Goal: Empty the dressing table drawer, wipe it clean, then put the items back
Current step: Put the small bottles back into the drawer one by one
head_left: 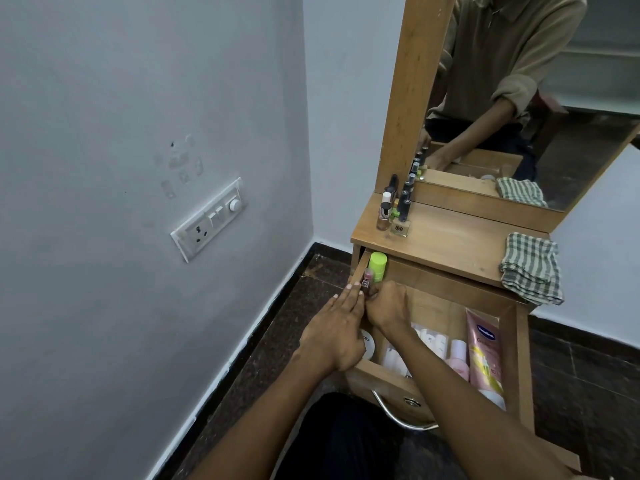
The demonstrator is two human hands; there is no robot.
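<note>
Wooden drawer [388, 377] pulled open, both hands at its back-left corner.

Fingers of the right hand [388, 308] curl in toward a small dark-capped tube [366, 279] — whether they pinch it I cannot tell; the left hand [334, 329] lies beside with fingers straight and together, tips touching the tube. A lime-green bottle [377, 266] stands just behind. Pink lotion tube [485, 351] and pale bottles [429, 341] lie in the drawer — on the tabletop [450, 237], nail polish bottles [398, 209] and a checked cloth [531, 268].
</note>
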